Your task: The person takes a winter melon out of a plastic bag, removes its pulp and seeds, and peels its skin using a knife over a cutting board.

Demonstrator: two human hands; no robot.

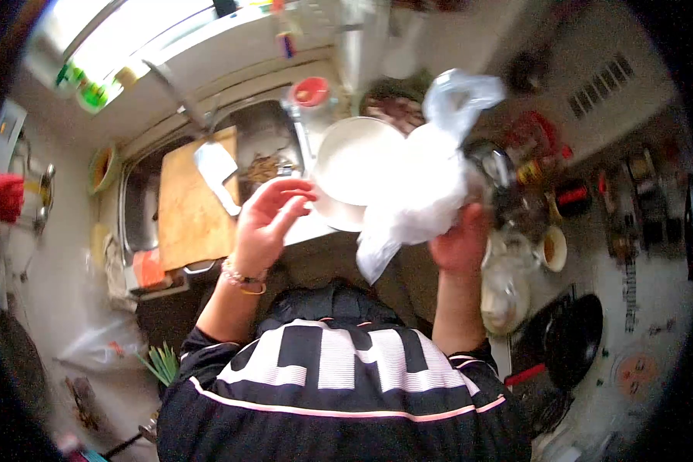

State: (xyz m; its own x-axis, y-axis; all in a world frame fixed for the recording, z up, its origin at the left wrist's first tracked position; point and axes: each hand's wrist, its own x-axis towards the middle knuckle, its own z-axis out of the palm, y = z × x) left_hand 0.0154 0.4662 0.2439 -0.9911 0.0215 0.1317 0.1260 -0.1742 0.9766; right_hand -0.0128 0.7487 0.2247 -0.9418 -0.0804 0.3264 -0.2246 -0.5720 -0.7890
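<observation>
A white plastic bag (pixel 423 185) with a bulging middle hangs from my right hand (pixel 460 237), whose fingers are wrapped round its side. My left hand (pixel 273 219) is beside a white plate (pixel 359 160), fingers apart and curved, with nothing in it. The plate lies partly under the bag, and another pale dish (pixel 335 214) shows beneath it. To the left, a cleaver (pixel 217 168) rests on a wooden cutting board (pixel 186 202) laid across the sink (pixel 140 196).
Brown scraps (pixel 263 168) lie in the sink below the faucet (pixel 179 92). A red bowl (pixel 309 92) stands behind the plate. At the right are a black pan (pixel 576 341), a small cup (pixel 551 248) and bottles. Green onions (pixel 160 362) are at the lower left.
</observation>
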